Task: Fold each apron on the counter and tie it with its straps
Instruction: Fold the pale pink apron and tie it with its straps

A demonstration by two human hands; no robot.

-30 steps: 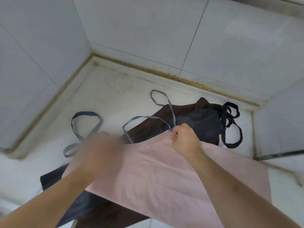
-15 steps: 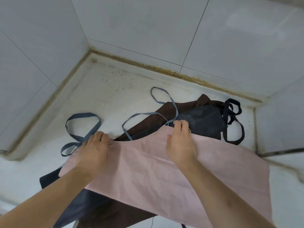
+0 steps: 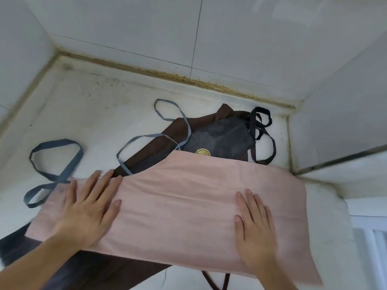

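A pink apron (image 3: pixel 178 201) lies folded into a wide band across the white counter (image 3: pixel 94 109). My left hand (image 3: pixel 88 208) presses flat on its left part with fingers spread. My right hand (image 3: pixel 254 229) lies flat on its right part. Grey-blue straps of the pink apron loop on the counter at the left (image 3: pixel 55 162) and behind the fold (image 3: pixel 167 124). Under it lie a brown apron (image 3: pixel 199 122) and a dark grey apron (image 3: pixel 222 137) with a gold round badge (image 3: pixel 202 152) and black straps (image 3: pixel 261 130).
Tiled walls (image 3: pixel 230 38) close the counter at the back, left and right, with a stained seam along the back edge. A dark apron part (image 3: pixel 94 268) hangs over the near counter edge. A ledge (image 3: pixel 345 164) runs at the right.
Both hands let go of the pink apron's top edge and moved nearer, now pressing flat on the cloth. The apron lies folded over, narrower than before.
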